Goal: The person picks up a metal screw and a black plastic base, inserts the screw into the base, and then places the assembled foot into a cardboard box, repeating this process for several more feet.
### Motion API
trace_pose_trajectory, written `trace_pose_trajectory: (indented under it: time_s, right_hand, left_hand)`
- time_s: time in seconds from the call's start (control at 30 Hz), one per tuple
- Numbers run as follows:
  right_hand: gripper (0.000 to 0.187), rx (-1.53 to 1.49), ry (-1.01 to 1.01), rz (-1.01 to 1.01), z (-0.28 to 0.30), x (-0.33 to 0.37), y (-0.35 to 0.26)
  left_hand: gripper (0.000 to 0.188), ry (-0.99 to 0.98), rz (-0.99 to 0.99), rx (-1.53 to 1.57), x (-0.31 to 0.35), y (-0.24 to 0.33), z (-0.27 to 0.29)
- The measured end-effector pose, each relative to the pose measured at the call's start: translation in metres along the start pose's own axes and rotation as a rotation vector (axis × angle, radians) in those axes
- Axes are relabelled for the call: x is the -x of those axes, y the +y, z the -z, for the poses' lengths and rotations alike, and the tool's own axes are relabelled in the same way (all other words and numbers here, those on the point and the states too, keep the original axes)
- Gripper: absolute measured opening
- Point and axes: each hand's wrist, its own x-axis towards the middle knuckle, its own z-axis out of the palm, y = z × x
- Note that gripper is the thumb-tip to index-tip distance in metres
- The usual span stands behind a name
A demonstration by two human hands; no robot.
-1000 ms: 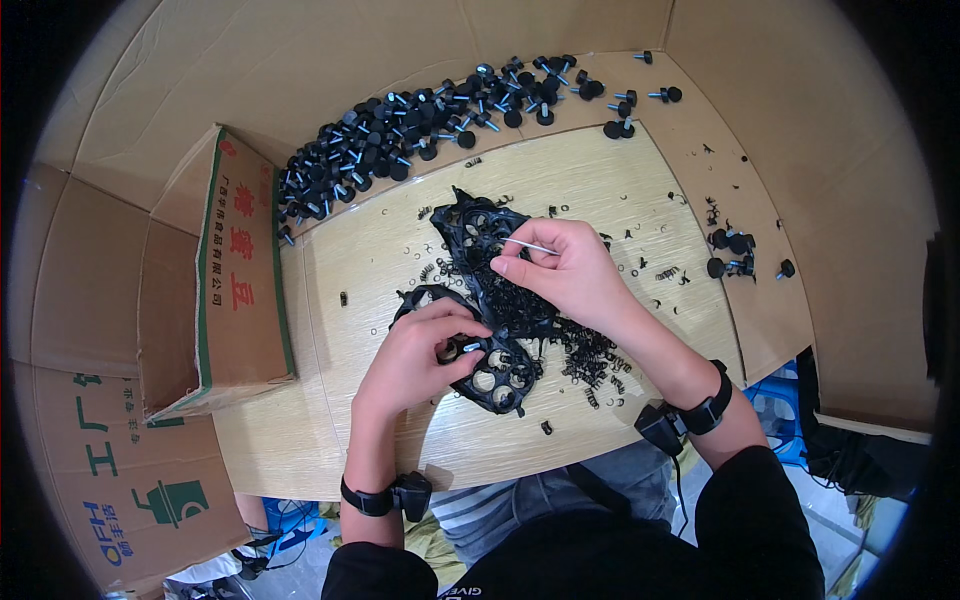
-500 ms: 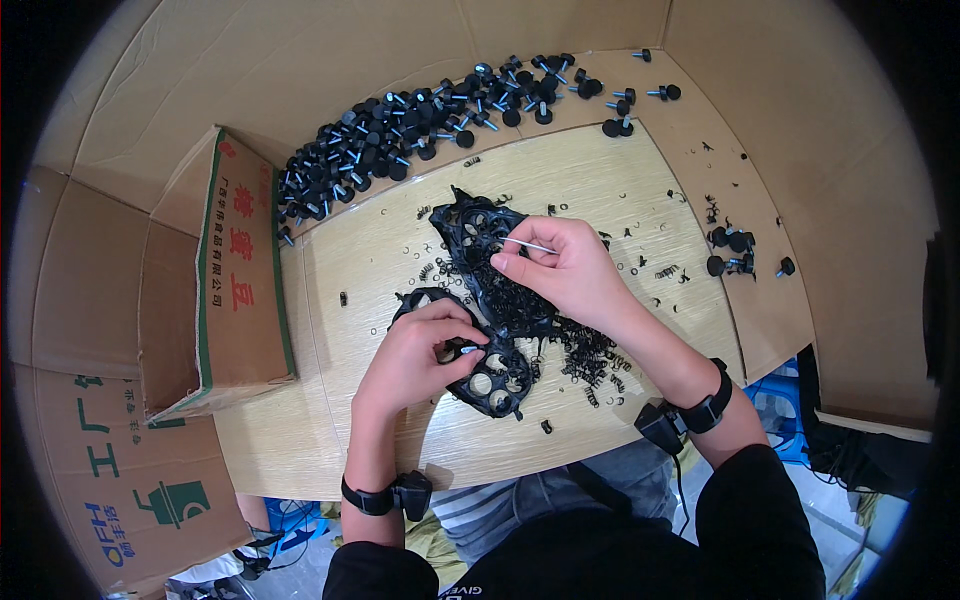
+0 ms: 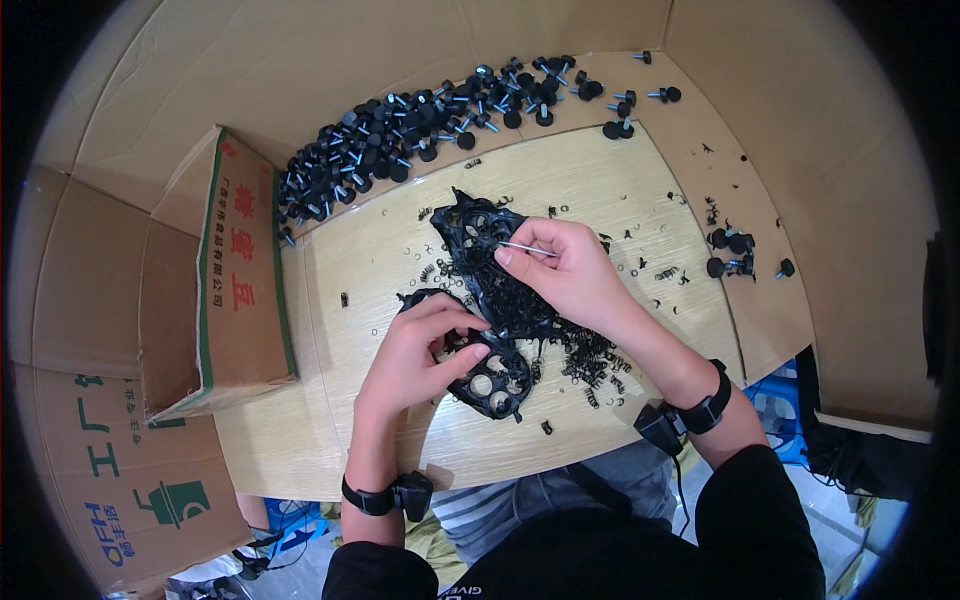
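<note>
My right hand (image 3: 565, 262) pinches a thin silvery metal rod (image 3: 527, 247) between thumb and fingers. The rod's tip is over a black piece with round holes (image 3: 470, 222), its edges crumpled. Small black springs (image 3: 512, 295) lie heaped on the lower part of that piece. Nearer to me, my left hand (image 3: 425, 350) rests over a second black piece with round holes (image 3: 500, 385). Its thumb and forefinger are apart, and I see nothing between them. The left hand's other fingers partly cover this piece.
Black round-headed knobs with metal studs (image 3: 375, 140) are piled along the back, and several more (image 3: 738, 240) lie at the right. Loose springs (image 3: 590, 365) and small rings scatter over the wooden board (image 3: 330, 430). A cardboard box (image 3: 240, 270) stands at left; cardboard walls surround the board.
My left thumb and forefinger have spread apart, and a shiny bluish spot beside the thumb no longer shows. My right hand, with the metal rod, has barely shifted.
</note>
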Motion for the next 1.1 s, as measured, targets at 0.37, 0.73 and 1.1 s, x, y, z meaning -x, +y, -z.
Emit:
trace_pose_trajectory:
  time_s: [0.37, 0.73, 1.1]
  right_hand:
    - [0.024, 0.087, -0.039, -0.022, 0.001, 0.001, -0.006]
    - [0.018, 0.118, -0.09, -0.055, 0.002, 0.001, -0.008]
    - [0.014, 0.245, -0.085, -0.093, 0.004, 0.002, -0.019]
  left_hand:
    - [0.016, 0.115, -0.058, 0.034, 0.001, -0.001, 0.002]
    - [0.016, 0.15, -0.11, 0.029, 0.001, -0.009, -0.001]
    - [0.013, 0.15, -0.102, 0.021, 0.001, -0.006, 0.0]
